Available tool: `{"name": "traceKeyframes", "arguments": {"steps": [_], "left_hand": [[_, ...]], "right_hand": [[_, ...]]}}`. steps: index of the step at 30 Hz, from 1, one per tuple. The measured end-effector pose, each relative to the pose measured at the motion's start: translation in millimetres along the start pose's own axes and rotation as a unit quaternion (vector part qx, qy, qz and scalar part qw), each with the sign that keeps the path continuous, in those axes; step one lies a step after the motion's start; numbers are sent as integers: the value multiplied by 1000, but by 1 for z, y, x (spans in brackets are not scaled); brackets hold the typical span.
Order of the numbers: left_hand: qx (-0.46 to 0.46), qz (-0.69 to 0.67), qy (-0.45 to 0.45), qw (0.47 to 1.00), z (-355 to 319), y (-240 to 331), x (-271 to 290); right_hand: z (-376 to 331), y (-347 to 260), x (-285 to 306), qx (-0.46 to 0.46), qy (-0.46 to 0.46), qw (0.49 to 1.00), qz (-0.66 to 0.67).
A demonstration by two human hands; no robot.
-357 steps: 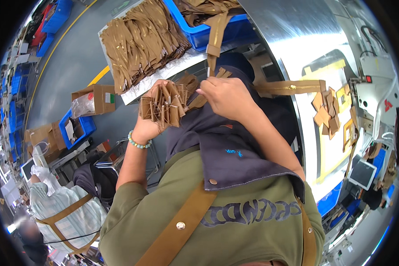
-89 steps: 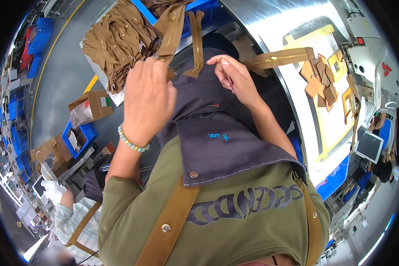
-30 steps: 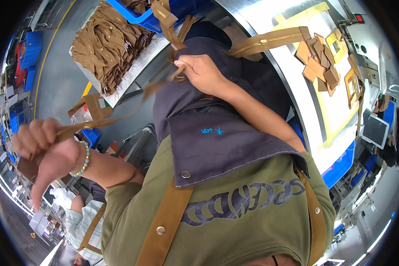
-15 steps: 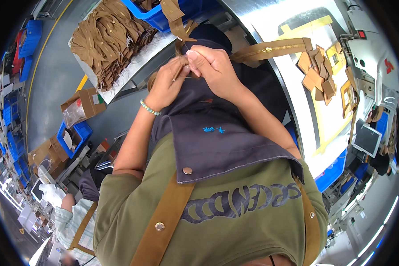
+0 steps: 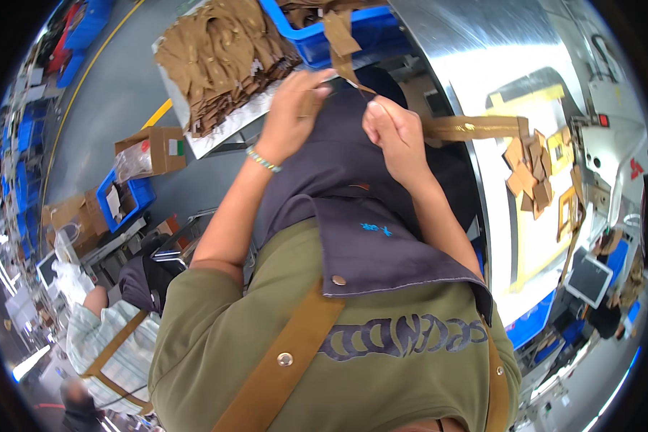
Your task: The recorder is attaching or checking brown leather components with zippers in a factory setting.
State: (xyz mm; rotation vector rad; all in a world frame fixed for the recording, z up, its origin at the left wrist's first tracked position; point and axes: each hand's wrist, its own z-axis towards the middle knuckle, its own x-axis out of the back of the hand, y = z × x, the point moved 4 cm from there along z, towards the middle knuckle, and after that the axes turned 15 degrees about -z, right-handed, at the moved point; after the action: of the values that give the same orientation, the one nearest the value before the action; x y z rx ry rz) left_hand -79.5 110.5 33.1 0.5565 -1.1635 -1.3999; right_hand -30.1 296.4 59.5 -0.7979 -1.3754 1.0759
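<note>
Left hand (image 5: 291,115) raised over a dark apron (image 5: 353,187), fingers closed on a small brown piece — partly hidden, just below the hanging brown strap (image 5: 342,43). Right hand (image 5: 396,137) close beside it, fingertips pinched on the end of a tan strip (image 5: 475,127) stretching right toward the steel bench (image 5: 475,57). Behind the hands, a blue bin (image 5: 338,32) of brown straps; left of it, a heap of brown cut pieces (image 5: 219,61) on a tray. More cut pieces (image 5: 529,176) on the bench — well apart.
</note>
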Motion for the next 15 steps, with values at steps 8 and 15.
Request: {"name": "traceKeyframes", "arguments": {"steps": [8,15], "left_hand": [[-86,-15,-93,992,14,-10,-33],[160,-216,-109,957,-1,17,-24]], "right_hand": [[-2,-1,0,-2,-3,1000,18],[-3,-10,3,-33,-12,995,91]]}}
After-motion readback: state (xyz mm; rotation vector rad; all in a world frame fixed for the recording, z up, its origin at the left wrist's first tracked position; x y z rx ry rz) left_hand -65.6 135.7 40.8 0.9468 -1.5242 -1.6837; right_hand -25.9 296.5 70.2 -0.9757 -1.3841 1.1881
